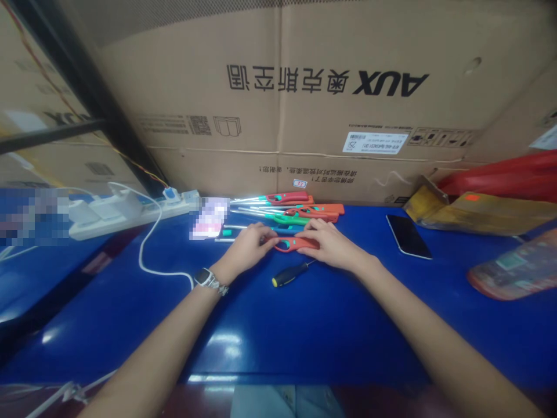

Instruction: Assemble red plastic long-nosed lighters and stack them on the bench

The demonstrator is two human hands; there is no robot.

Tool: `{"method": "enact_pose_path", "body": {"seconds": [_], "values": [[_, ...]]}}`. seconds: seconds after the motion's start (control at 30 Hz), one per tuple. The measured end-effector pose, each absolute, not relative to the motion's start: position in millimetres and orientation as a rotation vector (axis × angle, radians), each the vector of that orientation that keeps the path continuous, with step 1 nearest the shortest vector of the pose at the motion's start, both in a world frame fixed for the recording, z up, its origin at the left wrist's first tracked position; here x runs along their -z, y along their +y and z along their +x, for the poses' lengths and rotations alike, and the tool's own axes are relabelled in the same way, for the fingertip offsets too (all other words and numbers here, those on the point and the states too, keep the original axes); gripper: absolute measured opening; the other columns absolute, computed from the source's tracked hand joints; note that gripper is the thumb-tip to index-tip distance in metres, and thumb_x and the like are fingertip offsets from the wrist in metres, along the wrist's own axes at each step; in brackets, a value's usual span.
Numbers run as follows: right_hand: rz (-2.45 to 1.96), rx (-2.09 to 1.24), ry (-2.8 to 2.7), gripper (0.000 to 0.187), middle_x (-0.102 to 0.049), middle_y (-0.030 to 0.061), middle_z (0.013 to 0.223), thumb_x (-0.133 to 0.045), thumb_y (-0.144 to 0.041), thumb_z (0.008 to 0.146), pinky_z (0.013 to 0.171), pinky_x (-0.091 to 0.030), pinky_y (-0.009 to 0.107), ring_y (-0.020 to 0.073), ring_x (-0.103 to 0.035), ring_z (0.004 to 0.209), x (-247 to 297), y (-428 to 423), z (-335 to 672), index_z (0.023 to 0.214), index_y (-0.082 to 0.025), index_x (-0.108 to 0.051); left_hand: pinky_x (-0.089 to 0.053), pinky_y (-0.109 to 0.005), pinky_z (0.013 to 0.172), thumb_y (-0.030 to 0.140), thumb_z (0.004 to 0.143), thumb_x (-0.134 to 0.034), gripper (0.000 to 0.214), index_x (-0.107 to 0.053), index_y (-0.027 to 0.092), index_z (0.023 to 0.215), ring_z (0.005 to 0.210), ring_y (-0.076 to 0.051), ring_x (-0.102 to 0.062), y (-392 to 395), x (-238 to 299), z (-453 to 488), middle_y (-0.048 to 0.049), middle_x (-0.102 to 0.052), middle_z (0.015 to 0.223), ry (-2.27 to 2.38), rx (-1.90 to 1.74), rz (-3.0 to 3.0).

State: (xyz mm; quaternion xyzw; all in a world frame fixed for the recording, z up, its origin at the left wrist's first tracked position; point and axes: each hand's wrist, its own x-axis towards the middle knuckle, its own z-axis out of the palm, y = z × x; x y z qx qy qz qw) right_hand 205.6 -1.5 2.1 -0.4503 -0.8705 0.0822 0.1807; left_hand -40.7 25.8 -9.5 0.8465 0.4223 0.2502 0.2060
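An orange long-nosed lighter [292, 244] lies crosswise between my two hands, its metal tube pointing left. My left hand [252, 242] has its fingers closed round the front of the lighter, near the trigger. At the handle end, my right hand [328, 242] grips it with thumb and fingers. Just behind are several more lighters: a blue one [282, 230], a green one [291, 220], and red and orange ones, among them a red lighter [287, 198]. On the near side rests a screwdriver [289, 274] with a dark handle and yellow end, its tip partly under my right hand.
A phone [409, 237] lies to the right, near a torn yellow carton [470, 212] and a clear bottle [513, 264]. To the left are a white power strip [130, 215] and its cable [150, 268]. A large cardboard sheet [278, 133] stands behind the blue table [304, 337].
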Motion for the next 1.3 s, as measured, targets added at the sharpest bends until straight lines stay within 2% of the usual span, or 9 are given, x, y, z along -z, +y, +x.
{"method": "enact_pose_path", "body": {"seconds": [0.17, 0.33, 0.5, 0.63, 0.77, 0.87, 0.97, 1.1, 1.3], "values": [[-1.212, -0.337, -2.434, 0.027, -0.061, 0.0086, 0.11, -0.065, -0.034, 0.092, 0.092, -0.049, 0.042, 0.0235, -0.059, 0.101, -1, -2, 208, 0.116, -0.023, -0.071, -0.046, -0.035, 0.078, 0.042, 0.093, -0.057, 0.028, -0.073, 0.019, 0.096, 0.084, -0.023, -0.06, 22, 7, -42, -0.0065, -0.068, 0.088, 1.148, -0.69, 2.366], [-1.196, -0.454, -2.373, 0.027, -0.061, 0.0075, 0.107, -0.068, -0.034, 0.09, 0.094, -0.05, 0.043, 0.0223, -0.06, 0.1, 3, 0, 210, 0.116, -0.026, -0.072, -0.045, -0.036, 0.08, 0.06, 0.078, -0.071, 0.047, -0.072, 0.021, 0.104, 0.09, -0.025, -0.059, 19, 4, -43, -0.0064, -0.065, 0.095, 1.128, -0.643, 2.437], [-1.219, -0.459, -2.376, 0.032, -0.059, 0.0071, 0.104, -0.068, -0.037, 0.09, 0.091, -0.05, 0.042, 0.0218, -0.058, 0.096, 5, 1, 212, 0.12, -0.028, -0.072, -0.044, -0.035, 0.078, 0.059, 0.082, -0.067, 0.04, -0.072, 0.021, 0.097, 0.087, -0.024, -0.058, 21, 8, -41, -0.0055, -0.064, 0.091, 1.119, -0.659, 2.466], [-1.294, -0.389, -2.432, 0.034, -0.058, 0.0069, 0.1, -0.067, -0.041, 0.09, 0.088, -0.048, 0.042, 0.0225, -0.055, 0.093, 3, 1, 212, 0.122, -0.03, -0.071, -0.045, -0.035, 0.079, 0.06, 0.081, -0.068, 0.042, -0.075, 0.022, 0.1, 0.088, -0.024, -0.057, 22, 9, -42, -0.0063, -0.062, 0.092, 1.156, -0.645, 2.462], [-1.361, -0.441, -2.408, 0.033, -0.061, 0.0084, 0.104, -0.071, -0.04, 0.087, 0.091, -0.045, 0.043, 0.0245, -0.056, 0.098, 0, 2, 209, 0.117, -0.026, -0.073, -0.046, -0.037, 0.082, 0.057, 0.08, -0.071, 0.044, -0.076, 0.022, 0.107, 0.091, -0.025, -0.057, 19, 6, -42, -0.0078, -0.062, 0.094, 1.186, -0.617, 2.467], [-1.392, -0.525, -2.367, 0.024, -0.064, 0.0075, 0.103, -0.074, -0.033, 0.084, 0.091, -0.044, 0.042, 0.025, -0.057, 0.101, -4, 1, 205, 0.105, -0.022, -0.073, -0.046, -0.038, 0.082, 0.056, 0.081, -0.071, 0.044, -0.076, 0.023, 0.109, 0.092, -0.026, -0.058, 17, 5, -42, -0.0081, -0.063, 0.097, 1.198, -0.587, 2.493], [-1.422, -0.648, -2.293, 0.016, -0.066, 0.0051, 0.098, -0.075, -0.025, 0.081, 0.083, -0.045, 0.036, 0.0223, -0.06, 0.094, -9, -4, 199, 0.094, -0.019, -0.068, -0.046, -0.037, 0.083, 0.056, 0.08, -0.071, 0.044, -0.076, 0.023, 0.108, 0.091, -0.025, -0.058, 16, 7, -43, -0.008, -0.064, 0.098, 1.182, -0.594, 2.512], [-1.381, -0.834, -2.207, 0.016, -0.066, 0.0011, 0.089, -0.07, -0.016, 0.08, 0.067, -0.043, 0.027, 0.0172, -0.06, 0.077, -14, -14, 196, 0.091, -0.019, -0.059, -0.046, -0.035, 0.081, 0.052, 0.079, -0.075, 0.04, -0.076, 0.019, 0.101, 0.089, -0.024, -0.061, 16, 8, -44, -0.0079, -0.067, 0.095, 1.087, -0.647, 2.508], [-1.34, -0.741, -2.19, 0.014, -0.06, -0.003, 0.075, -0.065, -0.013, 0.081, 0.061, -0.037, 0.024, 0.014, -0.056, 0.067, -11, -19, 199, 0.083, -0.02, -0.053, -0.046, -0.029, 0.072, 0.045, 0.092, -0.062, 0.029, -0.074, 0.02, 0.104, 0.078, -0.019, -0.065, 13, 1, -48, -0.0036, -0.074, 0.089, 0.983, -0.638, 2.32]]}}
